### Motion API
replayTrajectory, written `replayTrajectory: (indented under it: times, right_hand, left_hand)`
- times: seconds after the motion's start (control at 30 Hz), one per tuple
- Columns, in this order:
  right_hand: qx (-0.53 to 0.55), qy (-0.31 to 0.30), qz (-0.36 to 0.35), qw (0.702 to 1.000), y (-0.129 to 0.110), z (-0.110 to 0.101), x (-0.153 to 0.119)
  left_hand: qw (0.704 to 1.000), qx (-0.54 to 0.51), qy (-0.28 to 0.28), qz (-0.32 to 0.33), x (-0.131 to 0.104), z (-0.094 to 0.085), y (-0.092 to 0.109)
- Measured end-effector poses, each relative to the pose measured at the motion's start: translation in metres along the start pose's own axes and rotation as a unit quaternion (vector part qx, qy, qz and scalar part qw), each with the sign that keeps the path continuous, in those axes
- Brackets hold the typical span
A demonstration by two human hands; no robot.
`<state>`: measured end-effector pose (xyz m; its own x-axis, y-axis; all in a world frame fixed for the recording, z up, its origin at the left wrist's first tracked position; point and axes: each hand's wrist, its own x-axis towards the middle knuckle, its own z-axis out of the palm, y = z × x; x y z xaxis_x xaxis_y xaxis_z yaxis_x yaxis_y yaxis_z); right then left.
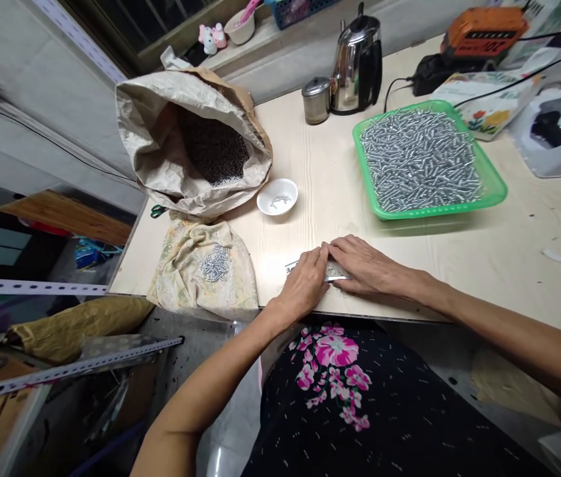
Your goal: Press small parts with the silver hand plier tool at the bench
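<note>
At the table's front edge, my left hand (304,283) lies over a flat metal strip (336,271), its fingers closed on it. One end of the strip sticks out to the left of that hand. My right hand (367,266) holds the strip's right part, thumb on the near side and fingers on the far side. The fingertips of both hands meet above the strip. What lies under the fingers is hidden. Beyond them is a white bowl (277,209) with a few small metal pins. A heap of similar pins (215,264) rests on a patterned cloth (185,281) to the left.
A green tray (493,189) full of metal pins stands at the right. An open sack (136,112) of dark small parts leans at the back left, near green-handled scissors (158,211). Behind are a kettle (352,66), a lidded metal canister (316,103) and an orange device (483,33) with cables.
</note>
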<state>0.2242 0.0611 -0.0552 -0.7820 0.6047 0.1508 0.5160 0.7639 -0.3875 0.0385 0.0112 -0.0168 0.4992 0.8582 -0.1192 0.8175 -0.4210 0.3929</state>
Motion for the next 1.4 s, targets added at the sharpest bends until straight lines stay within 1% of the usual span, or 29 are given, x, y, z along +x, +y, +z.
replayTrajectory:
  times: [0.07, 0.17, 0.3, 0.43, 0.6, 0.77, 0.97, 1.4]
  right_hand:
    - [0.02, 0.005, 0.002, 1.0, 0.003, 0.001, -0.004]
    - [0.016, 0.006, 0.032, 0.999, 0.006, -0.003, -0.015]
    - [-0.006, -0.019, 0.072, 0.997, 0.007, -0.016, -0.025]
    - [-0.034, -0.034, 0.087, 0.995, 0.004, -0.025, -0.025]
    - [-0.07, -0.041, 0.075, 0.994, 0.0, -0.026, -0.022]
    - [-0.087, -0.026, 0.073, 0.993, -0.003, -0.026, -0.024]
    - [-0.088, -0.041, 0.08, 0.992, -0.01, -0.03, -0.025]
    - [-0.075, -0.024, 0.091, 0.993, -0.018, -0.028, -0.03]
  left_hand:
    - [0.999, 0.032, -0.013, -0.023, 0.003, -0.004, 0.003]
    - [0.995, 0.077, -0.042, -0.041, 0.011, -0.009, 0.005]
    - [0.99, 0.119, -0.066, -0.021, 0.023, -0.015, 0.002]
    - [0.986, 0.145, -0.081, 0.015, 0.03, -0.018, -0.001]
    - [0.984, 0.152, -0.081, 0.045, 0.031, -0.02, -0.003]
    - [0.984, 0.148, -0.085, 0.044, 0.032, -0.02, 0.0]
    - [0.98, 0.161, -0.104, 0.056, 0.034, -0.023, 0.006]
    - [0.979, 0.162, -0.113, 0.057, 0.032, -0.023, 0.009]
